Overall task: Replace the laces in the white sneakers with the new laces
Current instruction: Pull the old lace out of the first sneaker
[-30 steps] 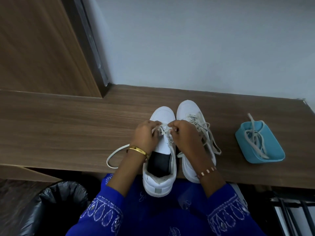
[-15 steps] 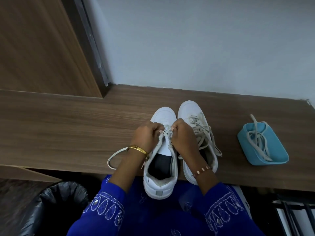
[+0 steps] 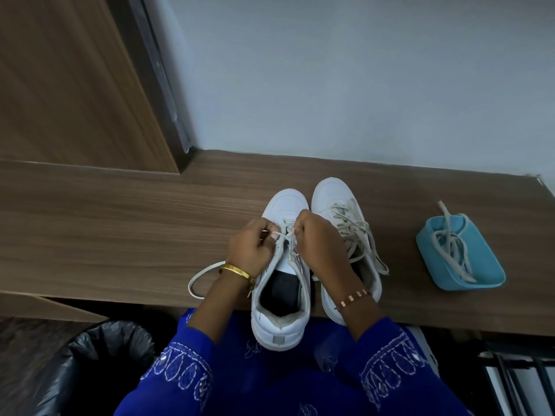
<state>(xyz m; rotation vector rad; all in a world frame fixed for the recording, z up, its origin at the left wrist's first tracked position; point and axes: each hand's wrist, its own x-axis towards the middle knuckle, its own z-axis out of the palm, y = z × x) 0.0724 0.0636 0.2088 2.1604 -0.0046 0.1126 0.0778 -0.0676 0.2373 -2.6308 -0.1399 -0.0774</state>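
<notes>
Two white sneakers stand side by side on the wooden desk (image 3: 120,229), toes toward the wall. The left sneaker (image 3: 280,310) hangs its heel over the desk's front edge. My left hand (image 3: 250,250) and my right hand (image 3: 318,244) meet over its eyelets, each pinching a strand of the white lace (image 3: 286,235). One free end of that lace (image 3: 204,273) loops out onto the desk to the left. The right sneaker (image 3: 336,202) carries a loose cream lace (image 3: 360,232), partly behind my right hand.
A light blue tray (image 3: 492,277) with a bundled cream lace (image 3: 453,250) sits at the desk's right. A black-lined bin (image 3: 99,355) stands below the desk on the left. A wooden panel rises at the back left, a grey wall behind.
Both hands have shifted slightly toward the toe of the left sneaker and drawn the lace strands up between them. The sneakers and tray stay where they were.
</notes>
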